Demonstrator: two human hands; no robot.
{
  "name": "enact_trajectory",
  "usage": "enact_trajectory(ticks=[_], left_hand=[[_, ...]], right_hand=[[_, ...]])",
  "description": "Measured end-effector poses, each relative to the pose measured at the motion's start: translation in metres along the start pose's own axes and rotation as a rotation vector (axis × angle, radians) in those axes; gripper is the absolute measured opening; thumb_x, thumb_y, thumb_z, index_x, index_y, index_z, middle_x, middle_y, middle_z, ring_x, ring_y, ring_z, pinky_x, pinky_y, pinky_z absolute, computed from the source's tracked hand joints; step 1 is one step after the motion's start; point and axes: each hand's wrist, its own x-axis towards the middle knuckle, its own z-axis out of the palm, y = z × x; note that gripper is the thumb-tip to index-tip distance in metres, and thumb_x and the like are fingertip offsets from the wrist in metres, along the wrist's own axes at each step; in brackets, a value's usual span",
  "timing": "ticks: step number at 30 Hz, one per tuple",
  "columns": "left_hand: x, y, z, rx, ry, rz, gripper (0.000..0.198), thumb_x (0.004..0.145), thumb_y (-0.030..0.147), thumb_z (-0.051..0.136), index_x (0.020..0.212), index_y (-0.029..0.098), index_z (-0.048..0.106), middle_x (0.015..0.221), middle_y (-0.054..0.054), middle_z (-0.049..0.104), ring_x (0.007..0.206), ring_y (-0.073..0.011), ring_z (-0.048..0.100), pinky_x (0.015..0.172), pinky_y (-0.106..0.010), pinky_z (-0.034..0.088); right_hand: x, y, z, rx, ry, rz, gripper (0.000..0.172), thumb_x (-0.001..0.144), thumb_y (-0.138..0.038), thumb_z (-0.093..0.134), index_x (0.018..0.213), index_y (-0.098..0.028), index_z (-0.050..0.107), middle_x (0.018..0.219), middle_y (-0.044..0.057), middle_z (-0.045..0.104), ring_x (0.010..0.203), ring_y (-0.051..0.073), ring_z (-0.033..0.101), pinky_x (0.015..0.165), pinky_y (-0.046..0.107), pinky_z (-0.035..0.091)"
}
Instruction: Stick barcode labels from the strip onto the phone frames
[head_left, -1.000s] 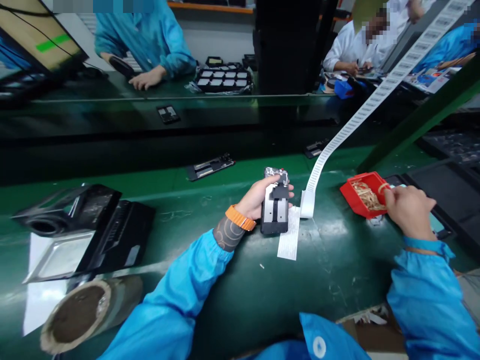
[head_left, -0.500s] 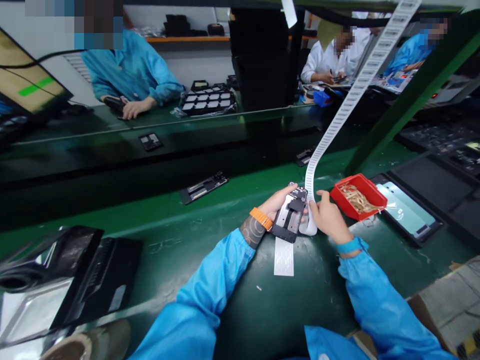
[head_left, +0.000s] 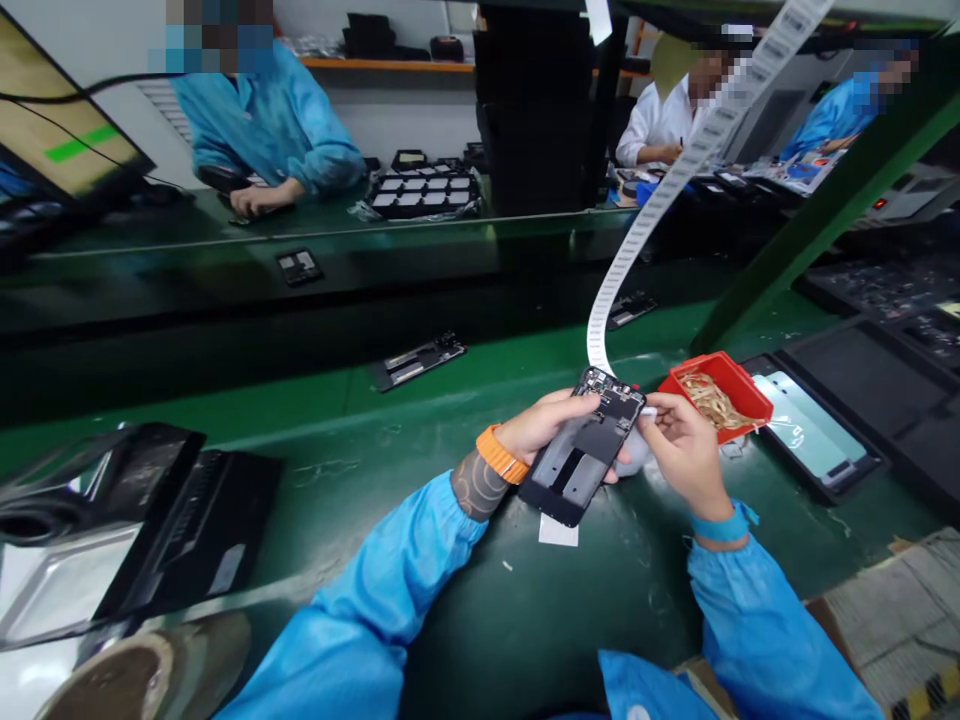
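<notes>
Where the dark green tabletop [head_left: 525, 600] spreads below us, we see a long white label strip [head_left: 637, 250] curling down to a black open-backed phone chassis [head_left: 581, 460], which is tilted just above the tabletop near a small red plastic tray [head_left: 739, 375]. The left hand [head_left: 536, 430] grasps the chassis from beneath, and the right hand [head_left: 682, 455] pinches closed at its top corner.

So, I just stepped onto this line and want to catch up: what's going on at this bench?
A person in blue sleeves holds an opened phone in the left hand, tilted above the green bench. The right hand has its fingertips at the phone's upper corner, beside a hanging label strip. A red tray of rubber bands sits just to the right.
</notes>
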Motion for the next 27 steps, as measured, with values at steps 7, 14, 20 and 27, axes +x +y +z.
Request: enact_trajectory(ticks=[7, 14, 20, 27], left_hand=[[0.010, -0.006, -0.004, -0.152, -0.046, -0.126, 0.063, 0.092, 0.065, 0.048, 0.118, 0.010, 0.063, 0.097, -0.018, 0.074, 0.080, -0.0320, 0.074, 0.072, -0.041, 0.058], [0.012, 0.000, 0.012, -0.291, 0.033, -0.100, 0.078, 0.094, 0.071, 0.029, 0.129, 0.009, 0.060, 0.089, -0.019, 0.074, 0.075, -0.0333, 0.073, 0.068, -0.044, 0.057], [0.017, -0.007, 0.005, -0.273, 0.050, -0.116, 0.082, 0.094, 0.073, 0.026, 0.133, 0.008, 0.057, 0.090, -0.019, 0.074, 0.078, -0.0342, 0.074, 0.069, -0.045, 0.057], [0.017, -0.010, 0.001, -0.352, -0.054, -0.090, 0.079, 0.097, 0.069, 0.024, 0.133, 0.007, 0.057, 0.097, -0.021, 0.073, 0.084, -0.0339, 0.074, 0.075, -0.045, 0.058]], right_hand=[[0.000, -0.003, -0.003, -0.247, 0.070, -0.230, 0.013, 0.090, -0.026, 0.064, 0.101, -0.022, 0.069, 0.092, 0.004, 0.062, 0.072, 0.018, 0.058, 0.066, 0.035, 0.053], [0.001, -0.010, -0.003, -0.485, 0.174, -0.481, 0.011, 0.092, -0.021, 0.060, 0.095, -0.026, 0.070, 0.094, 0.008, 0.063, 0.088, 0.026, 0.063, 0.079, 0.045, 0.055], [0.002, -0.004, -0.007, -0.429, 0.113, -0.401, 0.017, 0.092, -0.020, 0.059, 0.106, -0.023, 0.069, 0.099, 0.008, 0.062, 0.088, 0.024, 0.063, 0.078, 0.041, 0.055], [0.004, -0.001, -0.009, -0.437, 0.162, -0.530, 0.010, 0.090, -0.016, 0.065, 0.092, -0.022, 0.072, 0.093, 0.006, 0.064, 0.087, 0.022, 0.064, 0.075, 0.038, 0.054]])
